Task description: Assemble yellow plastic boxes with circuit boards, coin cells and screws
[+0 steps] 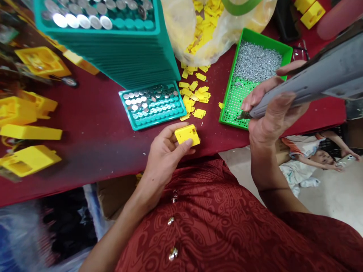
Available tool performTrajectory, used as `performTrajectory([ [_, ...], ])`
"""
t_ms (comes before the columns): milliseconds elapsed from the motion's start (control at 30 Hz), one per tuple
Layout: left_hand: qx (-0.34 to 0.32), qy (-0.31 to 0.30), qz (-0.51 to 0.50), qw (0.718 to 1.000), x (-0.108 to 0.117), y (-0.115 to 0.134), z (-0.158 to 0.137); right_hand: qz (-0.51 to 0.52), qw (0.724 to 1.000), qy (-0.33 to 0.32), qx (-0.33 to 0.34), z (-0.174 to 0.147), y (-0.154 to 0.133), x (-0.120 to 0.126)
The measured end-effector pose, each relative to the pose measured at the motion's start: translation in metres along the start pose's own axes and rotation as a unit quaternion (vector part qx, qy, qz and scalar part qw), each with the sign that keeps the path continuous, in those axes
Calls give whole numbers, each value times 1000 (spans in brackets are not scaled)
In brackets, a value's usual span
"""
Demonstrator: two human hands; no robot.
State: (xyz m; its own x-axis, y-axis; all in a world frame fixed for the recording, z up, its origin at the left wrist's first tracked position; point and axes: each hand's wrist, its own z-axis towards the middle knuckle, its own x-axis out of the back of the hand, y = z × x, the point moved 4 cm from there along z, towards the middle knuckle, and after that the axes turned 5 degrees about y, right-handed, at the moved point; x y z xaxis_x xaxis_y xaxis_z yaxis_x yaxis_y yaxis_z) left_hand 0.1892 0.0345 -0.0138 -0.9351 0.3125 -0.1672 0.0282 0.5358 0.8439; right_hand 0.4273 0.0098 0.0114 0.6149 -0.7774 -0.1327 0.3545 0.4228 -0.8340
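Observation:
Between the thumb and fingers of my left hand (164, 151) is a small yellow plastic case (186, 135), held just off the table's front edge. My right hand (269, 117) is wrapped round a grey electric screwdriver (306, 73). Its bit points down-left over the perforated floor of a green basket (287, 56), which holds many small silver screws (258, 60). Whether the tip touches a screw I cannot tell. Loose yellow battery covers (200, 113) lie between the basket and a teal tray (133, 122) of button cells (136, 101).
A tall stack of teal trays (121, 56) stands behind the small tray. A plastic bag (178, 30) of yellow pieces sits at the back. Larger yellow housings (31, 160) lie at left on the red tablecloth (93, 128). A person (309, 151) with a phone is on the floor at right.

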Motion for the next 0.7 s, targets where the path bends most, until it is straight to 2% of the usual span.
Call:
performTrajectory([
  [267,4,6,-2,1000,1,-1,0,-19,1000,-19,16,0,6,2],
  [500,6,4,6,1000,-1,0,-2,-132,989,-30,-54,-5,40,17],
  [567,11,2,-9,1000,-1,1,-3,-129,991,-24,-40,-4,38,14],
  [700,19,3,-42,999,-1,3,-5,-116,992,25,36,1,13,5],
])
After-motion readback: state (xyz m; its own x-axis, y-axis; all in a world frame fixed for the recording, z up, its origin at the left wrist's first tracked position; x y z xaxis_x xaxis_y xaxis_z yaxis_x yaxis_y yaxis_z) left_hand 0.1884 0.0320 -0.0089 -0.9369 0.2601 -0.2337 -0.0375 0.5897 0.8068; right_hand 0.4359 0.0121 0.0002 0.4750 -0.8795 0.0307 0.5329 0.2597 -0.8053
